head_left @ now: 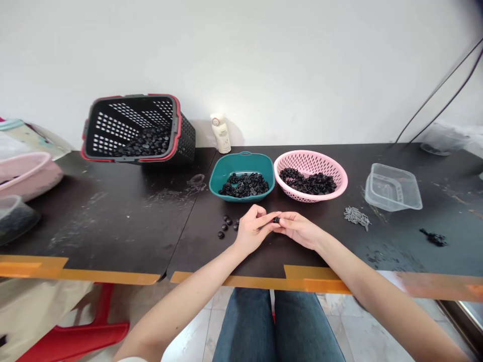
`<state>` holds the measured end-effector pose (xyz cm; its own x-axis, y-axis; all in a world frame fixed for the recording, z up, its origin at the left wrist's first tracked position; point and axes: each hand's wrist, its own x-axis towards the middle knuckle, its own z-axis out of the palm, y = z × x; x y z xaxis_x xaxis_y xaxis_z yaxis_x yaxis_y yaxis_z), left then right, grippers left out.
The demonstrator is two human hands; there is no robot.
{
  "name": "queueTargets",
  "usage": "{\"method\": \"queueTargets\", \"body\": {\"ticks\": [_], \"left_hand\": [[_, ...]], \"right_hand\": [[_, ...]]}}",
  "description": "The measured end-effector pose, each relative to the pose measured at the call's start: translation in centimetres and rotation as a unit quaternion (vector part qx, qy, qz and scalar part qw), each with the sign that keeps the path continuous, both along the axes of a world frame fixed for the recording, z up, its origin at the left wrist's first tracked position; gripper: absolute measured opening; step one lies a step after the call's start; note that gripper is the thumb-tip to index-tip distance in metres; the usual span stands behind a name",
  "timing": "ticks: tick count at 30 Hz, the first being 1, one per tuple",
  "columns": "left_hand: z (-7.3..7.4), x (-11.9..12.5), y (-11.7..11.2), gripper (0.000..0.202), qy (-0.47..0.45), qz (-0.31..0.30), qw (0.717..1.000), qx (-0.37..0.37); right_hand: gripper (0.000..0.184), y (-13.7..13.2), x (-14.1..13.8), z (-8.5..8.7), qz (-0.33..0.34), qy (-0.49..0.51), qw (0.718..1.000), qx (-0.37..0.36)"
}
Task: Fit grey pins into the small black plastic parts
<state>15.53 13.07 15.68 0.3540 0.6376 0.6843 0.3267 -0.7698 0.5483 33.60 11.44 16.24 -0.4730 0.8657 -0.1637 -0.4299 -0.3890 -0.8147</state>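
My left hand (253, 229) and my right hand (298, 229) meet over the dark table, fingertips pinched together on one small black round part (276, 219). Fingers cover most of that part, so its exact kind does not show. Left of my left hand lie several small black round caps (225, 227). Just beyond my hands stands a teal basin (241, 157) with many small black parts (247, 186) in it. Beside it, a pink perforated basket (332, 163) holds more black pieces (307, 182).
A black crate with red trim (187, 138) lies tipped at the back left, black caps inside. A white bottle (221, 134) stands by the wall. To the right are a grey pile of small pins (356, 216), a clear plastic tub (394, 188) and a black heap (433, 237).
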Motion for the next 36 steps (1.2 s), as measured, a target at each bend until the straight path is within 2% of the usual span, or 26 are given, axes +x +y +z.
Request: {"method": "queueTargets", "body": {"ticks": [3, 11, 15, 21, 24, 28, 36], "left_hand": [[0.0, 0.0, 0.1, 0.031, 0.012, -0.009, 1.0, -0.012], [0.3, -0.1, -0.2, 0.036, -0.002, -0.06, 0.997, -0.05], [0.6, 0.2, -0.3, 0.041, -0.048, -0.096, 0.99, -0.094], [1.0, 0.6, -0.2, 0.034, -0.106, -0.118, 0.973, -0.165], [1.1, 0.5, -0.1, 0.032, -0.117, -0.117, 0.968, -0.19], [0.7, 0.6, 0.0, 0.03, -0.117, -0.092, 0.968, -0.203], [0.6, 0.3, 0.3, 0.03, -0.074, -0.062, 0.984, -0.149]], "right_hand": [[0.011, 0.1, -0.1, 0.1, -0.044, -0.021, 0.999, 0.023], [0.015, -0.4, -0.7, 0.6, -0.095, -0.061, 0.992, 0.056], [0.015, -0.5, -0.9, 1.0, -0.11, -0.079, 0.987, 0.09], [0.016, -0.5, -1.0, 0.7, -0.126, -0.098, 0.979, 0.125], [0.015, -0.5, -1.2, 0.3, -0.137, -0.103, 0.975, 0.14], [0.014, -0.6, -1.4, 0.0, -0.139, -0.094, 0.978, 0.122], [0.017, -0.8, -2.2, 0.4, -0.142, -0.046, 0.983, 0.11]]}}
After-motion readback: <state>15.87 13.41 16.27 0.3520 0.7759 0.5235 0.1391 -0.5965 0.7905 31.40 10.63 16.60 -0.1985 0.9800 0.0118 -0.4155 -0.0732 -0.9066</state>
